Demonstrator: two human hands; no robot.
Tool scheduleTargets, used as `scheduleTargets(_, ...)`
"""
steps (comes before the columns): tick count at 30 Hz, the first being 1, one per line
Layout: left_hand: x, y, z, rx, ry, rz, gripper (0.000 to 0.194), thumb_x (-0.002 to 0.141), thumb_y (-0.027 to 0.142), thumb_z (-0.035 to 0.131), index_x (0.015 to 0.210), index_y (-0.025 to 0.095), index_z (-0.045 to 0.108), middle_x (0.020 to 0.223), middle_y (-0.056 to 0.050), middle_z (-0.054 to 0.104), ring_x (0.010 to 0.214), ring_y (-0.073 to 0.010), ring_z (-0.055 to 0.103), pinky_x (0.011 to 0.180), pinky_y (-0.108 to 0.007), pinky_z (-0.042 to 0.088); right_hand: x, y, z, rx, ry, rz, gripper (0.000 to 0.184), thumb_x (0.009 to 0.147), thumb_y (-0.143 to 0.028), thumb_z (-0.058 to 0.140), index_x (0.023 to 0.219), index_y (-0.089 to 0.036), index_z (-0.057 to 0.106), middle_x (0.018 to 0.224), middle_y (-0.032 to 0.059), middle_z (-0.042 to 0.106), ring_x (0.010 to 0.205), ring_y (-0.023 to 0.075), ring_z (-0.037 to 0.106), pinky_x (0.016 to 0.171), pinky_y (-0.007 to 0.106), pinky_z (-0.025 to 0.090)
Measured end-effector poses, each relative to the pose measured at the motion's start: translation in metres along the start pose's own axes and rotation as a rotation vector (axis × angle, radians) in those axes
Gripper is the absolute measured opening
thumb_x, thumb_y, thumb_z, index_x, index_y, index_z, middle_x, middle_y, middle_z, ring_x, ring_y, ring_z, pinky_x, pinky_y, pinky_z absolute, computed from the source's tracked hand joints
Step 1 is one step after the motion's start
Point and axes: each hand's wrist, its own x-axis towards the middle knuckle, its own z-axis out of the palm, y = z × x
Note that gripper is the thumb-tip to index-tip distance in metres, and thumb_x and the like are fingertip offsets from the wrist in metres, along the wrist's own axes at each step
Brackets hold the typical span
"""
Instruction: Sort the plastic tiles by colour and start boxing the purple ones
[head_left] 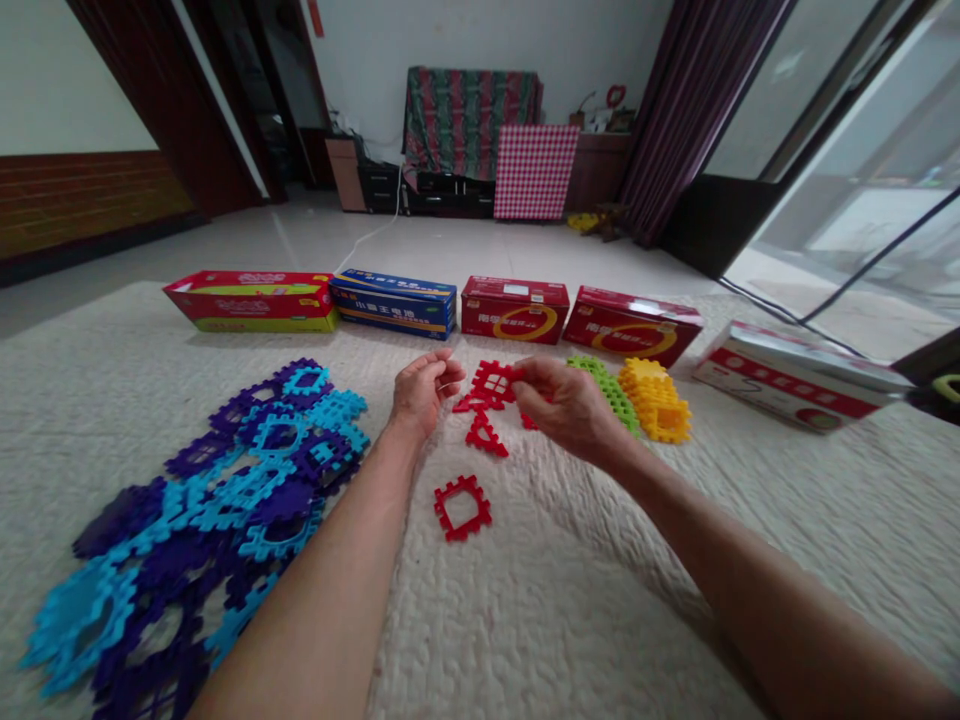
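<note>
My right hand point(566, 402) pinches the right edge of a red toothed building tile with a window cross point(493, 382). Just left of that tile is my left hand point(424, 392), its fingers loosely bent and a little apart, with nothing visible in them. A small red triangular tile point(486, 436) lies below the held one, and nearer to me rests a red square frame tile point(448, 528). Part of another red piece point(529, 422) shows beneath my right hand, mostly hidden by it.
Purple and light blue tiles point(274, 480) are heaped on the left. Green tiles point(606, 388) and stacked yellow tiles point(660, 400) stand right of my hand. Behind is a row of boxes: red-yellow point(259, 302), blue point(396, 303), two dark red point(514, 310), and one white-red point(799, 375).
</note>
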Motion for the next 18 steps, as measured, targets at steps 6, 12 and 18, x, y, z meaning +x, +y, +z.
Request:
scheduleTargets(6,0.000,0.001,0.000,0.017,-0.002,-0.013,0.023,0.065,0.013,0.058,0.087,0.014,0.063,0.068,-0.001,0.066,0.061,-0.0125,0.065,0.052,-0.020,0.046,0.009,0.011,-0.057,-0.181,-0.233,0.149,0.023,0.075,-0.022,0.061,0.096,-0.016,0.067,0.077,0.0027,0.068,0.066,0.0142,0.059,0.061,0.027,0.043)
scheduleTargets(12,0.000,0.000,-0.001,0.023,-0.010,-0.006,0.023,0.064,0.013,0.059,0.087,0.014,0.064,0.068,-0.001,0.066,0.061,-0.0126,0.065,0.052,-0.021,0.047,0.008,0.004,-0.061,-0.429,-0.438,0.135,0.018,0.076,-0.017,0.055,0.087,-0.019,0.069,0.073,0.0011,0.067,0.063,0.0128,0.056,0.058,0.026,0.037)
scheduleTargets(18,0.001,0.000,-0.001,0.018,-0.008,-0.008,0.023,0.064,0.013,0.059,0.087,0.014,0.064,0.068,-0.001,0.066,0.061,-0.0129,0.065,0.051,-0.020,0.047,0.007,0.007,-0.055,-0.527,-0.483,0.135,0.019,0.076,-0.014,0.054,0.086,-0.018,0.069,0.075,0.0030,0.068,0.064,0.0126,0.055,0.060,0.025,0.035)
